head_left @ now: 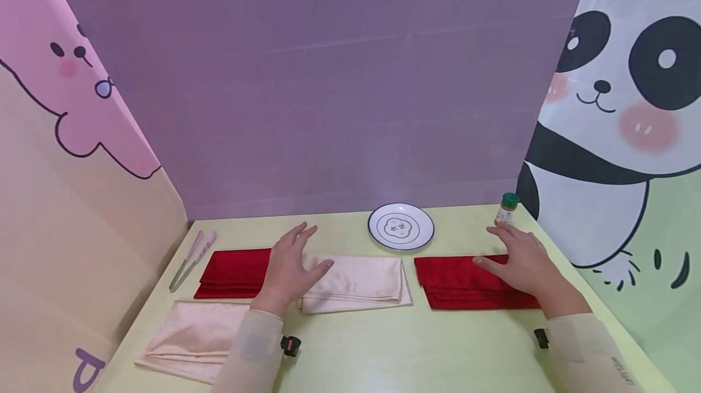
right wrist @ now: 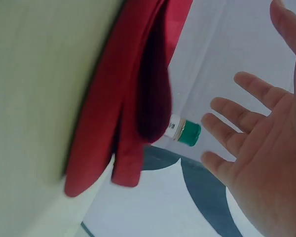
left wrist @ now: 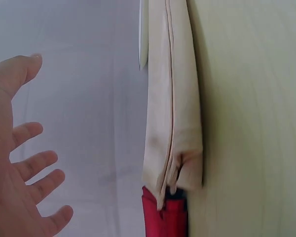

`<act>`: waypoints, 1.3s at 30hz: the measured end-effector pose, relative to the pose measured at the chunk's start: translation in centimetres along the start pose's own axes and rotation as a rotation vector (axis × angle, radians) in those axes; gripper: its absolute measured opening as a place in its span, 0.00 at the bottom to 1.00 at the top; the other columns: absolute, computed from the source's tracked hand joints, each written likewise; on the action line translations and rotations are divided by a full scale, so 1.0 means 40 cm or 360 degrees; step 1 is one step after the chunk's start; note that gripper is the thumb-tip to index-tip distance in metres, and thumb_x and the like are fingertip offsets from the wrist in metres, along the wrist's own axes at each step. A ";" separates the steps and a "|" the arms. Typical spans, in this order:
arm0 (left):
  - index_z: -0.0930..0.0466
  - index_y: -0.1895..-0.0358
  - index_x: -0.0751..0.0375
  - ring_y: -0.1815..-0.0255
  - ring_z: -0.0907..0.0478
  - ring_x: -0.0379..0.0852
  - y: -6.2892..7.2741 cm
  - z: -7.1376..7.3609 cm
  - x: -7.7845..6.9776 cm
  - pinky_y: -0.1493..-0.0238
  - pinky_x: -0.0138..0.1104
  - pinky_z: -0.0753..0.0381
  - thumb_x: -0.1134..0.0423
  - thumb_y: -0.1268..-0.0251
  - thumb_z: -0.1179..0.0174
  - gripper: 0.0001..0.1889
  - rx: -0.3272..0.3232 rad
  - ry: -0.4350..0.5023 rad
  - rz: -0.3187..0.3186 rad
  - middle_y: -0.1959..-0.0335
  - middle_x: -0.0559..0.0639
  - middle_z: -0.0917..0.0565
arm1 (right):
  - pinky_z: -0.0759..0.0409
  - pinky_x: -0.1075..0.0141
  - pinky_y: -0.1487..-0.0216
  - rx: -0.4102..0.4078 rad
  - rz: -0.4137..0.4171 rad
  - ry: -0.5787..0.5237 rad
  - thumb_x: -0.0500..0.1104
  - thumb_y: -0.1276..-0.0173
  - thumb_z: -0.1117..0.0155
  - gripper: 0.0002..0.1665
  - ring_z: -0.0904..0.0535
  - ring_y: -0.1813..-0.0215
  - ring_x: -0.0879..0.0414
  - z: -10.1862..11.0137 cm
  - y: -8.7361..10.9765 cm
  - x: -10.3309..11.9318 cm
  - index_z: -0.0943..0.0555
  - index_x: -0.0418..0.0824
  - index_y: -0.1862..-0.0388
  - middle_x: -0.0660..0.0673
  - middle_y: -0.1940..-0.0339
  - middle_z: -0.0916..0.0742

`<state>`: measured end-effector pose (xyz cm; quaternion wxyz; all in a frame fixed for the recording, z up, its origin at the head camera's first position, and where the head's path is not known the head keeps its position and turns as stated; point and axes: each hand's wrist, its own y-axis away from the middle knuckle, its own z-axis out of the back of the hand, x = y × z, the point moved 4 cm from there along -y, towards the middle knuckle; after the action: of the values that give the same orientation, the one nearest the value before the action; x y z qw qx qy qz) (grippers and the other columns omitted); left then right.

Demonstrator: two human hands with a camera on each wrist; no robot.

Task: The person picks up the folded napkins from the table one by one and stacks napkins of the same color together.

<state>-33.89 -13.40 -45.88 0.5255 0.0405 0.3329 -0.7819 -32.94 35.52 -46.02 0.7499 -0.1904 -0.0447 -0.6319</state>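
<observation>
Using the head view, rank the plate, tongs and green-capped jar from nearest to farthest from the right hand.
1. Green-capped jar: just beyond the right hand.
2. Plate: back, near the middle.
3. Tongs: far left.

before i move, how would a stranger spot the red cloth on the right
On the pale table, beside the panda picture, stands a green-capped jar. The folded red cloth lies in front of it; the other red cloth is farther away, past the middle cream cloth.

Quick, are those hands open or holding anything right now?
Left hand: open, holding nothing.
Right hand: open, holding nothing, above a folded, rectangular red cloth.
</observation>
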 end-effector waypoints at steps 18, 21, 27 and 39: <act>0.30 0.23 0.49 0.26 0.32 0.57 -0.008 -0.053 -0.073 0.27 0.58 0.34 0.42 0.37 0.29 0.40 0.0130 0.0063 -0.0013 0.24 0.53 0.30 | 0.22 0.31 0.44 0.0108 -0.0125 -0.0068 0.58 0.37 0.22 0.47 0.29 0.40 0.25 -0.007 0.029 -0.078 0.29 0.31 0.30 0.23 0.37 0.25; 0.30 0.23 0.48 0.26 0.31 0.56 -0.011 -0.062 -0.085 0.28 0.57 0.32 0.42 0.37 0.29 0.40 0.0145 0.0082 -0.0010 0.24 0.52 0.30 | 0.21 0.33 0.44 0.0126 -0.0144 -0.0110 0.57 0.36 0.22 0.46 0.28 0.41 0.26 -0.006 0.035 -0.090 0.28 0.30 0.31 0.23 0.38 0.25; 0.28 0.24 0.47 0.27 0.30 0.53 -0.014 -0.087 -0.104 0.29 0.54 0.29 0.42 0.35 0.30 0.37 0.0200 0.0124 -0.0025 0.26 0.49 0.28 | 0.19 0.35 0.47 0.0164 -0.0150 -0.0109 0.52 0.35 0.22 0.43 0.26 0.43 0.27 -0.008 0.047 -0.116 0.27 0.28 0.32 0.23 0.40 0.23; 0.28 0.25 0.46 0.29 0.28 0.51 -0.021 -0.128 -0.145 0.30 0.49 0.27 0.43 0.33 0.31 0.35 0.0362 0.0131 -0.0021 0.29 0.46 0.25 | 0.17 0.39 0.47 0.0306 -0.0168 -0.0149 0.44 0.40 0.18 0.42 0.24 0.45 0.29 -0.019 0.047 -0.154 0.26 0.25 0.34 0.25 0.44 0.20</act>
<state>-33.48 -5.71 -47.07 0.4983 0.1296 0.2636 -0.8157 -32.47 41.23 -49.05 0.7275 -0.1442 -0.1502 -0.6537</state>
